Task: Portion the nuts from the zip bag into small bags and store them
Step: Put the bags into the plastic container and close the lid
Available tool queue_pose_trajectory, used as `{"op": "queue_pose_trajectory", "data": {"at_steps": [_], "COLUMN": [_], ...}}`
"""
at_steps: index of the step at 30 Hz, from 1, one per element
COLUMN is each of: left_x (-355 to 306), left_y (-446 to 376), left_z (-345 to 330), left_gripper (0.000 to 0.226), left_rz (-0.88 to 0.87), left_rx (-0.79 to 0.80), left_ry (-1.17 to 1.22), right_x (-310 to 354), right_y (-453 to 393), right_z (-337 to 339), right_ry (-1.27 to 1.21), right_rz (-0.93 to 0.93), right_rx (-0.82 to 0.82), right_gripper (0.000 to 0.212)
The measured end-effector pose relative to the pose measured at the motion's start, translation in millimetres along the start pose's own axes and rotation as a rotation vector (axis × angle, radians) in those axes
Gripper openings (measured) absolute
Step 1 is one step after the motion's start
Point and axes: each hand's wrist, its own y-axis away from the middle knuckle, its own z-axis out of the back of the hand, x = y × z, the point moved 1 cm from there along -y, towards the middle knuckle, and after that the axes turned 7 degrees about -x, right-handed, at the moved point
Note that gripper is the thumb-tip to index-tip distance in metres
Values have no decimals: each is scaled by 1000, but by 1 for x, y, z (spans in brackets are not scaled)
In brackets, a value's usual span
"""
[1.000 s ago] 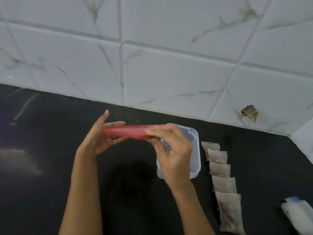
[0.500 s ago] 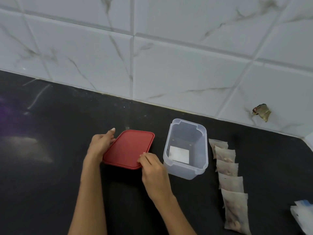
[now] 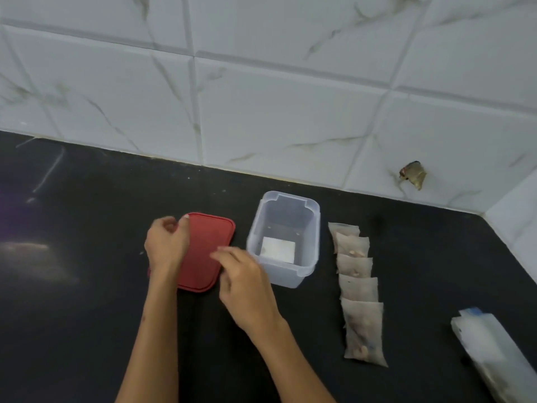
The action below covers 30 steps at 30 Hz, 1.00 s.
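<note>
A red lid (image 3: 209, 248) lies flat on the black counter. My left hand (image 3: 167, 245) hovers over its left part with fingers loosely curled, holding nothing. Over the lid's lower right edge is my right hand (image 3: 244, 274), fingers relaxed and slightly blurred, also holding nothing. Just right of the lid stands a clear plastic container (image 3: 280, 274), uncovered, with only a white label showing at its bottom. Several small filled bags (image 3: 357, 286) lie overlapped in a column to the container's right. The zip bag (image 3: 488, 350) lies at the right edge, partly cut off.
The black counter (image 3: 72, 301) runs back to a white marbled tile wall (image 3: 276, 112), which turns a corner at the far right. A small crumpled brown scrap (image 3: 412, 175) sticks to the wall above the bags.
The red lid, held up in both hands a second ago, came down flat on the counter left of the container. Both hands have let go of it.
</note>
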Motion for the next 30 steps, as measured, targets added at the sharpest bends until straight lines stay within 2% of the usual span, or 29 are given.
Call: {"op": "queue_pose_trajectory", "data": {"at_steps": [3,6,10,13,16,17,19,21,23,26,30], "left_x": [-36,-68,-90,-85,-71,-65,-54,-43,-34,-31,-24], "left_y": [40,94,189,271,350,370,404,429,444,456,460], "left_z": [-14,-41,-91,-132,-162,-167,-175,-184,-195,-202,-203], "left_gripper": [41,27,12,13,29,35,34,36,49,47,43], "left_rz": [-152,-169,-179,45,225,259,319,334,243,190,263], "left_rx": [-113,-32,294,664,964,1044,1143,1147,1107,1012,916], "left_ry": [163,381,559,552,271,162,65,35,-10,-24,94], "right_x": [-7,-37,-110,-157,-190,-200,-218,-231,-240,-246,-250], "right_y": [4,25,76,125,172,184,210,230,240,244,249], "right_z": [63,131,205,247,277,281,288,290,291,297,301], "right_ry": [-64,-75,63,180,243,252,242,185,149,72,-77], "right_rz": [-53,-206,-572,-822,-1047,-1116,-1241,-1333,-1356,-1334,-1252], "right_rx": [-245,-353,-240,-242,-248,-225,-174,-111,-61,-44,-107], "right_gripper": [32,29,32,36,39,41,47,54,54,37,20]}}
